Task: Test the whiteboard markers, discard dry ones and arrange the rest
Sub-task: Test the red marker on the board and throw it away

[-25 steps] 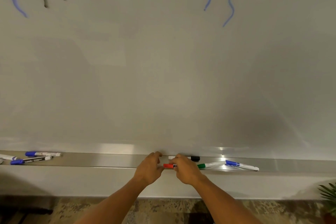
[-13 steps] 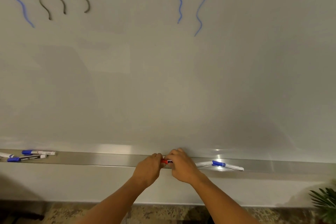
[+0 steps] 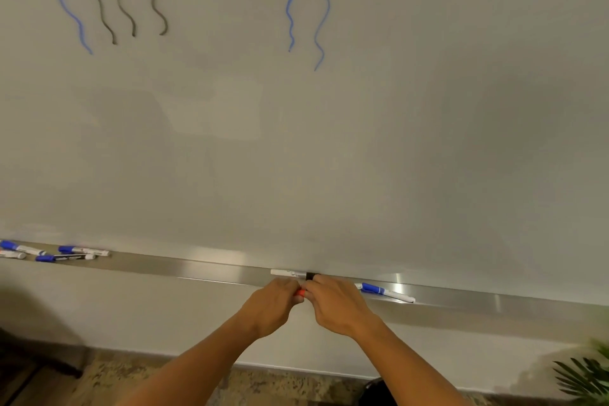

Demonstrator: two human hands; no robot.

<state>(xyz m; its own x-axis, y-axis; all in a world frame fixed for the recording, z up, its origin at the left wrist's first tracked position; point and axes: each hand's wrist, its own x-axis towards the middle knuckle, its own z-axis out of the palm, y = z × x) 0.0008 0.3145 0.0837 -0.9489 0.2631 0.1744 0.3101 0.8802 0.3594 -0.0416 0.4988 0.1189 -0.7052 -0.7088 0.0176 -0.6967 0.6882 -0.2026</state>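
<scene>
Moved: both hands lifted slightly off the tray (image 3: 204, 269), together.
Hands: left hand (image 3: 270, 305) and right hand (image 3: 336, 305) grip red marker (image 3: 300, 293).
Marker: red end showing.
Count: one black-capped marker (image 3: 290, 272) behind.

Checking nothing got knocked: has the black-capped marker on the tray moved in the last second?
No. The black-capped marker lies at the tray's back, the same gap left of the blue-capped marker as before.
</scene>
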